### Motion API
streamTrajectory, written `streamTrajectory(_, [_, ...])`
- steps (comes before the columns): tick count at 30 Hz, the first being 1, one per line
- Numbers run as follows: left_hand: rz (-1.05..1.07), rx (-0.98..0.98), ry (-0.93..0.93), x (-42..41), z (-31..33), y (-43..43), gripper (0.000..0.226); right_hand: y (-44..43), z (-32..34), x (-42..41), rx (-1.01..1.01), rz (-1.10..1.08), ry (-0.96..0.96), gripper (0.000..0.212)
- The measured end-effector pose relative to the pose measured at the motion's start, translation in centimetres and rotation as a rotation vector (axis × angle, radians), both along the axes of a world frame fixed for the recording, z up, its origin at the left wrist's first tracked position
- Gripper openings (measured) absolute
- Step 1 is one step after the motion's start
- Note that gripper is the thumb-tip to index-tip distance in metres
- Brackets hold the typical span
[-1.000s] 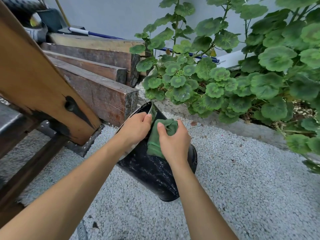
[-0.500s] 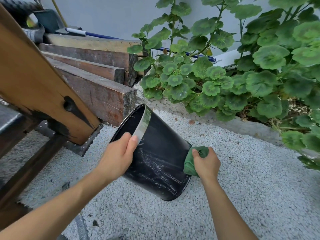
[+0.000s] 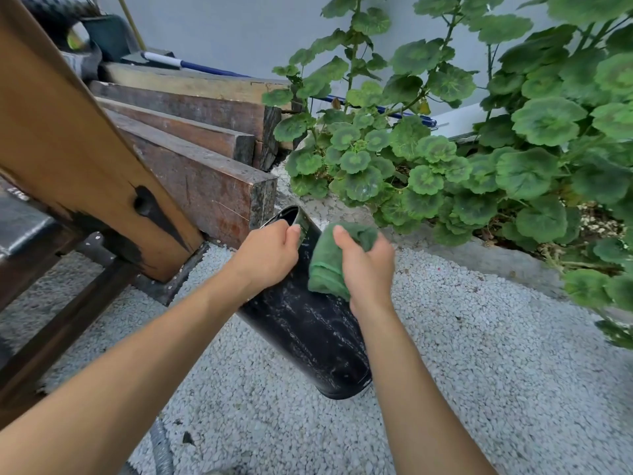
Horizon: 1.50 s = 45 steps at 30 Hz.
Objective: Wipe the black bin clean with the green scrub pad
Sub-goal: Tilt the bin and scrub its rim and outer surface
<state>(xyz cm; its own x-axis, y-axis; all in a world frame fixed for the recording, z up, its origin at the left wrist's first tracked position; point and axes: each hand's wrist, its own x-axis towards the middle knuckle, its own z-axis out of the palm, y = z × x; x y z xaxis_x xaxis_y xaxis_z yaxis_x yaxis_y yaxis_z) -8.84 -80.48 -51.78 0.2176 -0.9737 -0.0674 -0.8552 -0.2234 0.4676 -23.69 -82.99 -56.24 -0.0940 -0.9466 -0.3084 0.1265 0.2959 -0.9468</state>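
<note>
Outdoors, the black bin (image 3: pixel 308 323) is tilted on gravel (image 3: pixel 479 371), its long axis running from the rim by the left hand (image 3: pixel 270 255), clamped there, down toward the viewer. The green scrub pad (image 3: pixel 329 265) is pressed against its upper wall, gripped by the right hand (image 3: pixel 368 265).

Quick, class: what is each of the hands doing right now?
Left hand: closed on the black bin rim.
Right hand: closed, holding the green scrub pad.

Both bare forearms reach forward from the bottom edge. The left hand (image 3: pixel 270 255) curls in a closed grip over the bin (image 3: pixel 308 337) rim, thumb on top. The right hand (image 3: pixel 368 265), just beside it, is closed on the pad (image 3: pixel 325 265), knuckles up, index finger extended.
</note>
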Motion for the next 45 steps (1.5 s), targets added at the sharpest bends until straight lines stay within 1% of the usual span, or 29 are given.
streamTrajectory(3, [0.002,-0.014,-0.03,-0.3,-0.1,0.3,0.043,0.3,-0.3,1.2,-0.073,0.072,0.18,0.023])
streamTrajectory(6, [0.019,-0.02,-0.03,0.4,-0.3,0.8,0.043,0.6,-2.0,0.1,-0.058,0.118,0.329,0.039])
streamTrajectory(7, [0.026,-0.019,-0.025,0.8,-0.4,0.9,0.044,0.5,-3.0,-0.7,-0.045,0.126,0.353,0.032])
streamTrajectory(8, [0.035,-0.018,-0.019,1.1,-0.4,0.9,0.044,0.6,-4.2,-1.8,-0.029,0.121,0.366,0.018])
streamTrajectory(9, [0.042,-0.017,-0.017,1.4,-0.4,1.0,0.044,0.8,-5.3,-3.0,0.0,0.112,0.385,0.017])
streamTrajectory(11, [0.045,-0.017,-0.02,1.7,-0.5,1.1,0.045,1.2,-7.8,-5.4,0.076,0.079,0.412,0.024])
streamTrajectory(16, [-0.021,-0.041,-0.018,0.4,-0.4,1.7,0.044,2.3,-10.9,-9.4,0.207,0.008,0.505,0.018])
streamTrajectory(18, [-0.055,-0.039,-0.018,-0.5,-0.3,1.8,0.043,2.5,-10.7,-9.5,0.214,-0.005,0.503,0.019])
streamTrajectory(20, [-0.063,-0.03,-0.017,-1.0,-0.2,1.7,0.043,2.5,-9.5,-9.0,0.177,-0.048,0.446,0.016])
streamTrajectory(22, [-0.051,-0.03,-0.017,-1.0,-0.2,1.5,0.044,2.6,-7.4,-7.6,0.11,-0.075,0.357,0.022])
streamTrajectory(24, [-0.046,-0.032,-0.009,-1.0,-0.2,1.5,0.044,2.9,-4.7,-5.8,0.027,-0.082,0.238,0.02])
streamTrajectory(26, [-0.042,-0.031,-0.006,-1.2,-0.2,1.6,0.044,3.0,-2.2,-3.8,-0.071,-0.061,0.173,0.017])
streamTrajectory(29, [-0.025,-0.038,-0.009,-1.7,-0.2,1.7,0.044,3.4,-0.2,-1.3,-0.187,0.011,0.241,0.021])
streamTrajectory(32, [-0.027,-0.036,-0.009,-1.8,-0.4,1.7,0.044,4.0,-0.8,-0.3,-0.218,0.042,0.318,0.024])
streamTrajectory(36, [-0.025,-0.05,-0.013,-1.0,-0.5,1.6,0.044,3.9,-3.6,-2.4,-0.154,0.036,0.378,0.02])
streamTrajectory(39, [-0.023,-0.045,-0.019,-0.6,-0.6,1.5,0.045,4.0,-6.8,-5.8,-0.019,0.034,0.437,0.02])
streamTrajectory(42, [-0.032,-0.057,-0.004,-0.5,-0.6,2.0,0.046,4.6,-10.1,-9.5,0.145,-0.012,0.517,0.018])
streamTrajectory(45, [-0.086,-0.091,0.057,-0.3,-0.8,4.2,0.045,4.9,-12.5,-11.8,0.224,0.0,0.592,0.021])
